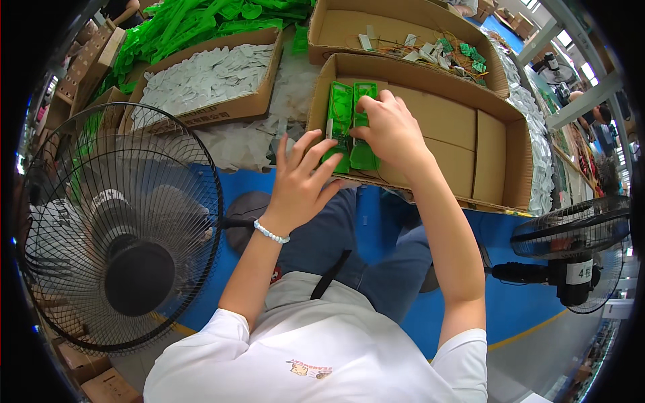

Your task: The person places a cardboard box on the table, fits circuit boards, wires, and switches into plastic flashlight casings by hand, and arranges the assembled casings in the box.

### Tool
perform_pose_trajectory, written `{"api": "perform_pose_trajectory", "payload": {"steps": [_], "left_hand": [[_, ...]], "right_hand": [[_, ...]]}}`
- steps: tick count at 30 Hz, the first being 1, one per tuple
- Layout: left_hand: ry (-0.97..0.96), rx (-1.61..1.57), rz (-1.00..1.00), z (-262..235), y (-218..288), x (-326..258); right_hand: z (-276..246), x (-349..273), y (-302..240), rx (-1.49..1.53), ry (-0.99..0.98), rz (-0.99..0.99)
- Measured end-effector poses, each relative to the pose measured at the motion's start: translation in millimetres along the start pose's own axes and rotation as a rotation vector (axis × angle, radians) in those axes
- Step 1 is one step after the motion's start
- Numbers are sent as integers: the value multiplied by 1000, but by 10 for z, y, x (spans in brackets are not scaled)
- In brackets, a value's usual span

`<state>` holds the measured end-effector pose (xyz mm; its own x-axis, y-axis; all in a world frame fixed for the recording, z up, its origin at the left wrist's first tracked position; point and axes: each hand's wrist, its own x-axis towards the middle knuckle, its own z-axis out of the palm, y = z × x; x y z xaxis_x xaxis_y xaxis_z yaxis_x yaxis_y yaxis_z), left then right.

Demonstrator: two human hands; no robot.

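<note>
Two long green plastic shells lie side by side at the left end of a shallow cardboard box. The left shell [340, 101] holds a small green circuit board [340, 140] and a white piece near its lower half. My left hand [302, 180], a beaded bracelet at its wrist, has its fingers spread, with fingertips at the left shell's near part. Over the right shell [365, 157], my right hand [393, 127] is curled, thumb and index finger on the shell and hiding its middle. Whether a small part sits between those fingertips is hidden.
The cardboard box [500, 161] spans the front. Behind it another box [403, 17] holds wired circuit boards. At left stand a box of pale flat pieces [208, 77] and a heap of green shells [178, 30]. Fans [138, 269] flank me, one at right [571, 255].
</note>
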<state>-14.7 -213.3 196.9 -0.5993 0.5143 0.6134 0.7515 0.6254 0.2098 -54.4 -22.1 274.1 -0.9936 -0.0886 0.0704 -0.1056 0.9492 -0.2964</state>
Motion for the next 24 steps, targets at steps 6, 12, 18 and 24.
{"api": "perform_pose_trajectory", "payload": {"steps": [6, 12, 18, 24], "left_hand": [[81, -116, 23, 133, -37, -21], [128, -172, 39, 231, -113, -67], [156, -210, 34, 276, -110, -79], [118, -195, 56, 252, -144, -97]], "right_hand": [[135, 85, 23, 6, 169, -96], [94, 365, 297, -58, 210, -471], [11, 551, 357, -124, 46, -635], [-4, 637, 313, -150, 32, -701]]}}
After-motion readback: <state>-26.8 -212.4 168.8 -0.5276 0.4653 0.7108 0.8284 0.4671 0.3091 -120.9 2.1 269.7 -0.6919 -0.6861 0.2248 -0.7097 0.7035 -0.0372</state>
